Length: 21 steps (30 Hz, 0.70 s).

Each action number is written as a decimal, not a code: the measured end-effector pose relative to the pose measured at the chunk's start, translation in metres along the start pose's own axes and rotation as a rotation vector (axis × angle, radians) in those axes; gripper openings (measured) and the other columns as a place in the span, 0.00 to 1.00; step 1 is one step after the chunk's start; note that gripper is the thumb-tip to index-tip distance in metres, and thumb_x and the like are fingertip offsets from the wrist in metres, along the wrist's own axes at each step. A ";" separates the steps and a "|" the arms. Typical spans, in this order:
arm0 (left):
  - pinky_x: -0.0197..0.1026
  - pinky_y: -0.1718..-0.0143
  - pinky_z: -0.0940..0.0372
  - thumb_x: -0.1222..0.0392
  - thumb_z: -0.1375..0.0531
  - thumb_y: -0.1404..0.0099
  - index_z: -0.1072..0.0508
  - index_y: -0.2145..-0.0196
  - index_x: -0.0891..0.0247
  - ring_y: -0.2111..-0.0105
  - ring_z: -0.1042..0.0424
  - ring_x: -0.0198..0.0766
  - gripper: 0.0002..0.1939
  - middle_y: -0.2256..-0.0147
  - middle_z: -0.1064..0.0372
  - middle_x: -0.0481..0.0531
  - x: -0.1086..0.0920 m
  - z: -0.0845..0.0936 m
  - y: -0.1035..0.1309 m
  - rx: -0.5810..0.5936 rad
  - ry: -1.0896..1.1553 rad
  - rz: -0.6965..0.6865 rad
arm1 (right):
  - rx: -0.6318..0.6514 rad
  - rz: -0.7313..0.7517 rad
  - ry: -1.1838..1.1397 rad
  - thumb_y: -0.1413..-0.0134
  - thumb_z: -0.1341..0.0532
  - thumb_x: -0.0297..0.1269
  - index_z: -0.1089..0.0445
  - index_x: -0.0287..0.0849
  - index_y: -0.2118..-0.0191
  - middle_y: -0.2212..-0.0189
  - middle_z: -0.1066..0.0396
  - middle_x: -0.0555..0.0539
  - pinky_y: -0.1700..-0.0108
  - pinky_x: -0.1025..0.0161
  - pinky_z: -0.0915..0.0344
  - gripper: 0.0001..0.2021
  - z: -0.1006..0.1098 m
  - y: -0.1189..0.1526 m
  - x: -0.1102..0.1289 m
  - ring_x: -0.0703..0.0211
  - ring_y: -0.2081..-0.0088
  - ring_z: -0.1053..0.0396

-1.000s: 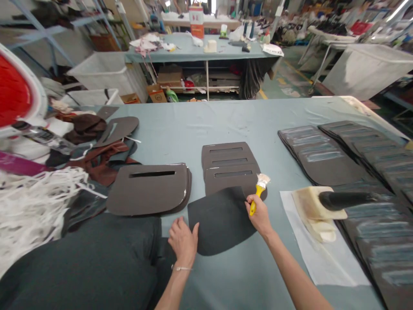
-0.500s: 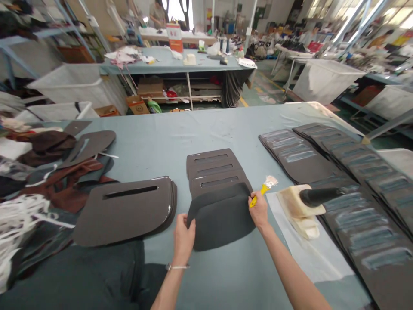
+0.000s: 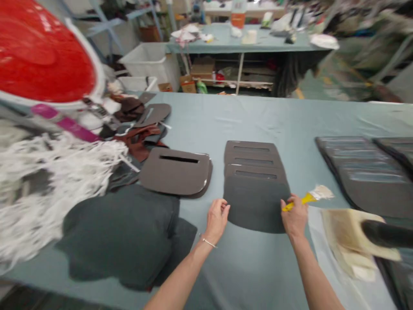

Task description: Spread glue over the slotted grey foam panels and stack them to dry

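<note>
A dark grey sheet panel [image 3: 256,204] lies nearly flat over the near end of overlapping brown slotted panels [image 3: 253,151]. At its left edge, my left hand [image 3: 217,219] has thumb and fingers pinched together on the rim. My right hand [image 3: 295,217] is closed around a yellow-handled paintbrush [image 3: 306,199], whose pale bristles point right. The fingertips of that hand also meet the panel's right edge. A stack of brown panels with one slot [image 3: 174,174] is left of my hands, and a pile of dark grey pieces [image 3: 122,234] sits nearer me.
To the right, a cream container with a black tube [image 3: 348,232] rests on a white sheet [image 3: 318,232]. Beyond it are panels with glossy streaks [image 3: 371,189]. White stringy material [image 3: 61,172], a red round object [image 3: 41,51] and brown scraps [image 3: 142,140] crowd the left.
The view has swung left, bringing the red object in. The dark grey panel, bent and raised before, now lies flatter on the brown panels. The paintbrush stays in my right hand.
</note>
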<state>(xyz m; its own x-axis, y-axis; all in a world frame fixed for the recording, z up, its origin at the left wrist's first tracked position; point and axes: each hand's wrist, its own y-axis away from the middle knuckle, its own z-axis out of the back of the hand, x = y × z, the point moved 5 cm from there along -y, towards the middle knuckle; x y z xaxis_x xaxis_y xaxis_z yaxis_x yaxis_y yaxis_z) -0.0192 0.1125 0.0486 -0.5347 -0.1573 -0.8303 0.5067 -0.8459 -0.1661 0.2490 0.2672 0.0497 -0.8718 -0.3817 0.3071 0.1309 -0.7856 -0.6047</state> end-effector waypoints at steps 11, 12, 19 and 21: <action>0.33 0.70 0.44 0.58 0.40 0.41 0.29 0.75 0.63 0.74 0.36 0.30 0.08 0.76 0.32 0.46 0.053 0.106 0.186 -0.018 0.163 0.422 | 0.177 0.372 -0.369 0.44 0.41 0.40 0.35 0.40 0.69 0.73 0.33 0.47 0.66 0.64 0.42 0.08 -0.004 0.106 0.195 0.58 0.69 0.38; 0.33 0.70 0.44 0.58 0.41 0.40 0.29 0.76 0.63 0.74 0.36 0.31 0.09 0.76 0.32 0.46 0.060 0.117 0.201 -0.055 0.151 0.453 | 0.203 0.419 -0.424 0.44 0.42 0.39 0.35 0.40 0.69 0.73 0.33 0.47 0.66 0.64 0.42 0.08 -0.004 0.118 0.216 0.59 0.70 0.38; 0.36 0.69 0.45 0.54 0.51 0.34 0.34 0.78 0.62 0.73 0.36 0.33 0.18 0.75 0.33 0.48 0.135 0.152 0.323 -0.250 0.014 0.758 | 0.443 0.693 -0.716 0.43 0.47 0.35 0.37 0.41 0.70 0.71 0.33 0.45 0.65 0.62 0.40 0.06 -0.005 0.200 0.329 0.57 0.68 0.36; 0.37 0.68 0.44 0.52 0.55 0.32 0.34 0.77 0.61 0.73 0.35 0.35 0.20 0.75 0.33 0.49 0.157 0.151 0.354 -0.286 -0.003 0.857 | 0.479 0.742 -0.734 0.42 0.47 0.36 0.37 0.42 0.69 0.71 0.33 0.46 0.65 0.61 0.40 0.06 -0.004 0.214 0.349 0.56 0.67 0.36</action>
<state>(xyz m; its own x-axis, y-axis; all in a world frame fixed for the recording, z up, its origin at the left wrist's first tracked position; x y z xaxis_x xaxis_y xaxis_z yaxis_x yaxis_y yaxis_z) -0.0261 -0.2889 -0.0605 0.1020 -0.6770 -0.7288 0.8809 -0.2790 0.3824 -0.0290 -0.0322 0.0238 -0.0396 -0.8963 0.4416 0.8008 -0.2928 -0.5226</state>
